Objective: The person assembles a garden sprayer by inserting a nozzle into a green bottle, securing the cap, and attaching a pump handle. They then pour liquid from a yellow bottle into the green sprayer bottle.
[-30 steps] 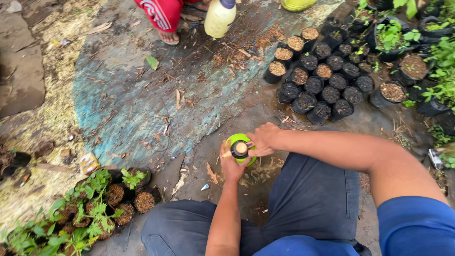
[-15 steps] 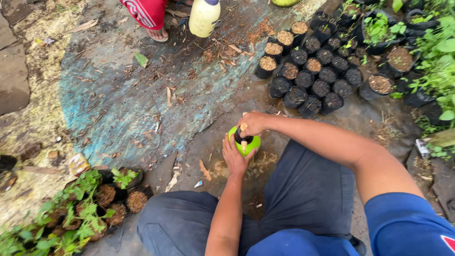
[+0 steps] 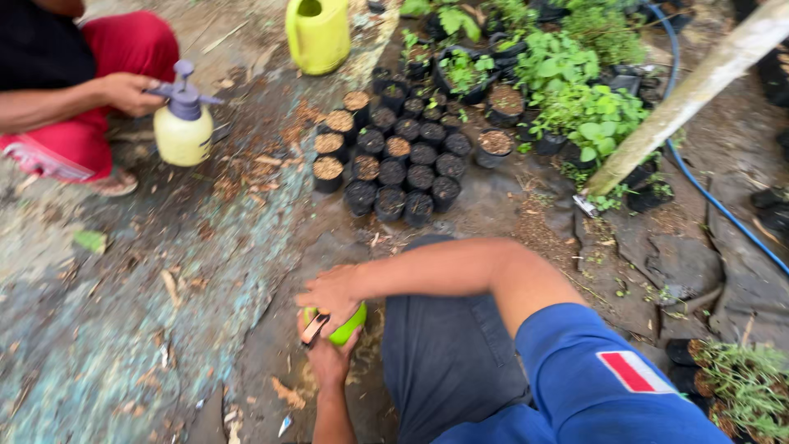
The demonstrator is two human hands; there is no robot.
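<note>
- Near the bottom of the head view, between our knees, our left hand (image 3: pixel 329 359) cups a small lime-green container (image 3: pixel 349 327) from below, fingers closed round it.
- Our right hand (image 3: pixel 333 289) lies over the top of it, clenched on a small brown-and-dark piece (image 3: pixel 315 328) at its mouth; we cannot tell what that piece is.
- Compared with a second ago, the green container has sunk lower toward our lap, and our right hand now covers most of it, where before its dark opening showed plainly. The view has also swung, so the other person is in sight.
- We judge the work on the container's mouth is going on, not finished.
- Far left, another person's hand (image 3: pixel 127 90) grips a pale yellow pump sprayer (image 3: pixel 182 123) standing on the ground, beside a red-clad leg (image 3: pixel 99 107).
- Far centre, a yellow-green jug (image 3: pixel 318 33) stands behind a cluster of black nursery bags (image 3: pixel 394 164) filled with soil.
- Far right, leafy seedlings (image 3: pixel 588 107), a slanting pale pole (image 3: pixel 690 90) and a blue hose (image 3: pixel 715 197).
- Nothing stands between our hands and the bags; dry leaves litter the ground (image 3: pixel 148 312).
</note>
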